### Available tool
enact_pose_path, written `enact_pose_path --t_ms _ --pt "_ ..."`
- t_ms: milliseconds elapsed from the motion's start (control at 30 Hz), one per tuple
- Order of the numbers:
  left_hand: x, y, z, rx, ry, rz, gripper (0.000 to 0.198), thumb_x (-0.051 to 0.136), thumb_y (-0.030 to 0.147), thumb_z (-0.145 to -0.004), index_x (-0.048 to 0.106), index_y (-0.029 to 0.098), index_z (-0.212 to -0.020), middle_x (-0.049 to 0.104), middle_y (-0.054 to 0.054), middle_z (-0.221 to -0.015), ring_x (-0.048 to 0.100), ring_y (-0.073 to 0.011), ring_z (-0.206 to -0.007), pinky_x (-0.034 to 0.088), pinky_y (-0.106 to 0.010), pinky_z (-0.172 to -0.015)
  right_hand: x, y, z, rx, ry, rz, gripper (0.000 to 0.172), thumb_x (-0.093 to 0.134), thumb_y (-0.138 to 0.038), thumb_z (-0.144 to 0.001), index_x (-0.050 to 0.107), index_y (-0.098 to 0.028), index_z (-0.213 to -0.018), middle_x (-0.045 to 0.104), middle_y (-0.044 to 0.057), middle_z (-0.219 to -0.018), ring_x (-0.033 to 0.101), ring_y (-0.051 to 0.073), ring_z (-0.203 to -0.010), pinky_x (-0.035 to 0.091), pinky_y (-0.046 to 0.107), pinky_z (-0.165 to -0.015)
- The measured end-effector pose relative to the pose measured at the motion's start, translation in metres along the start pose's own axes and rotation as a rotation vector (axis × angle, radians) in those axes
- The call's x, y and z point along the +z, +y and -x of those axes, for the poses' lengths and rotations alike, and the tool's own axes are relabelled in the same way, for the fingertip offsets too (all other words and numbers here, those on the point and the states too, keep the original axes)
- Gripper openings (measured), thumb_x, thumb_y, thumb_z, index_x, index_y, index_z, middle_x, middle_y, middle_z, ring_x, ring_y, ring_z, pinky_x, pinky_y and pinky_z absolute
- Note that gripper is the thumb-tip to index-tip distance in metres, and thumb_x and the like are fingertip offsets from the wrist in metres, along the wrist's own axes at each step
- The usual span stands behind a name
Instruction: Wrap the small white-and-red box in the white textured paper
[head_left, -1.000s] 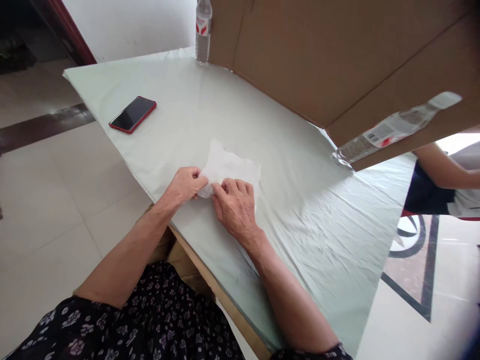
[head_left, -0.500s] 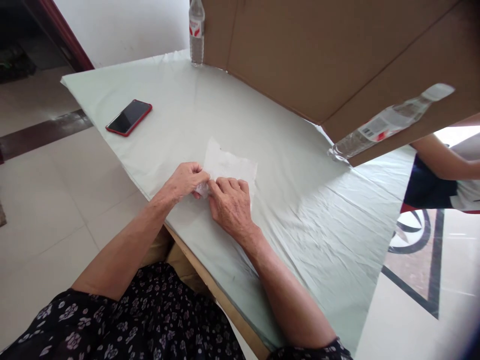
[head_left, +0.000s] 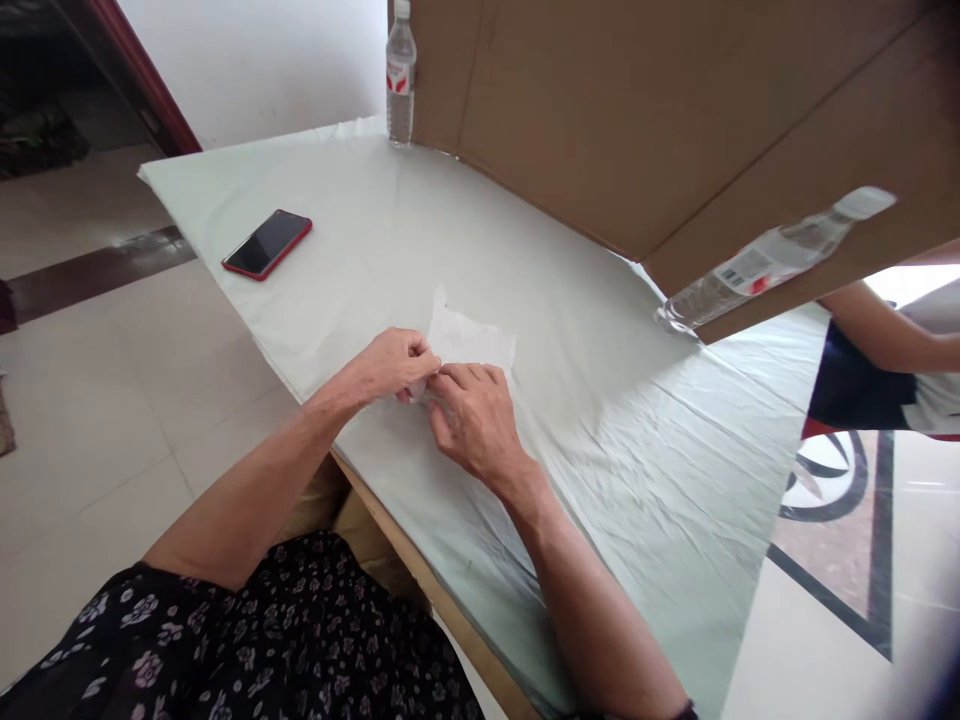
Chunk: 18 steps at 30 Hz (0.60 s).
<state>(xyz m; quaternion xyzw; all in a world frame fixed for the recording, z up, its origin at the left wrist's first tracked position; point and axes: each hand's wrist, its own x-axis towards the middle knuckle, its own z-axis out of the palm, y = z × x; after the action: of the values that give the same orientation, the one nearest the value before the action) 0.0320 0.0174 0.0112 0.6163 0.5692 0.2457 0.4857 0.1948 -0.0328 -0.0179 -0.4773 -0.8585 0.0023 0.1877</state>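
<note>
A piece of thin white tissue paper (head_left: 472, 340) with ragged edges lies on the cloth-covered table, partly under my hands. At its near left edge, my left hand (head_left: 399, 362) is closed in a pinch, with a crumpled bit of the paper between thumb and fingers. My right hand (head_left: 480, 422) sits palm down just beside it, its bent fingers gripping the near edge of the tissue. The fingertips of both hands almost meet. My right hand covers the tissue's near portion.
A phone in a red case (head_left: 268, 244) lies to the left. Tall cardboard (head_left: 570, 110) stands at the back, with an upright bottle (head_left: 400, 85) at its left and a slanted bottle (head_left: 772, 262) against its right part. Another person's arm (head_left: 874, 325) shows at far right.
Both hands have shifted slightly right, and less of the tissue paper shows beyond the right fingers. My right thumb has moved apart from its fingers. The view has tilted a little.
</note>
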Motion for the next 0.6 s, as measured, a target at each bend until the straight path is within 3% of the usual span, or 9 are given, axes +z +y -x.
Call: enact_pose_path --t_ms 167,267,433,533,600 --pt "-0.013 0.001 0.001 0.022 -0.252 0.026 0.020 0.053 0.018 -0.074 0.071 0.017 -0.083 0.065 -0.003 -0.073 0.064 -0.0142 -0.064 0.058 -0.026 -0.060 -0.015 0.010 0.002 0.065 -0.031 -0.210 0.025 0.050 -0.007 -0.080 0.067 -0.020 -0.092 0.075 0.004 -0.089 0.065 0.021 -0.087 0.041 0.035 -0.088" --pt "-0.014 0.001 0.000 0.057 -0.292 -0.002 0.027 0.048 0.016 -0.074 0.073 0.016 -0.085 0.068 -0.005 -0.078 0.064 -0.0150 -0.067 0.056 -0.027 -0.061 -0.019 0.014 0.003 0.087 -0.036 -0.251 0.025 0.048 -0.007 -0.081 0.067 -0.021 -0.088 0.076 0.003 -0.087 0.067 0.021 -0.084 0.044 0.034 -0.085" --pt "-0.001 -0.001 0.001 0.294 -0.160 -0.366 0.022 0.053 0.024 -0.083 0.074 0.017 -0.085 0.066 -0.002 -0.071 0.059 -0.0152 -0.065 0.047 -0.028 -0.063 -0.029 0.024 0.006 0.087 0.135 -0.341 0.018 0.053 -0.014 -0.086 0.069 -0.023 -0.089 0.079 0.002 -0.095 0.070 0.021 -0.094 0.046 0.039 -0.095" --pt "0.006 -0.007 0.004 0.444 -0.029 -0.563 0.019 0.057 0.026 -0.087 0.073 0.016 -0.089 0.068 -0.008 -0.093 0.062 -0.0188 -0.081 0.048 -0.031 -0.073 -0.040 0.039 0.018 0.309 0.255 -0.339 0.014 0.056 -0.026 -0.089 0.069 -0.023 -0.090 0.078 0.006 -0.098 0.071 0.024 -0.095 0.049 0.041 -0.090" --pt "0.009 -0.012 0.005 0.540 0.022 -0.625 0.018 0.055 0.024 -0.091 0.071 0.016 -0.092 0.066 -0.010 -0.102 0.062 -0.0204 -0.090 0.049 -0.032 -0.078 -0.045 0.050 0.029 0.502 0.227 -0.359 0.016 0.058 -0.033 -0.088 0.069 -0.022 -0.093 0.077 0.007 -0.093 0.070 0.023 -0.084 0.052 0.039 -0.081"
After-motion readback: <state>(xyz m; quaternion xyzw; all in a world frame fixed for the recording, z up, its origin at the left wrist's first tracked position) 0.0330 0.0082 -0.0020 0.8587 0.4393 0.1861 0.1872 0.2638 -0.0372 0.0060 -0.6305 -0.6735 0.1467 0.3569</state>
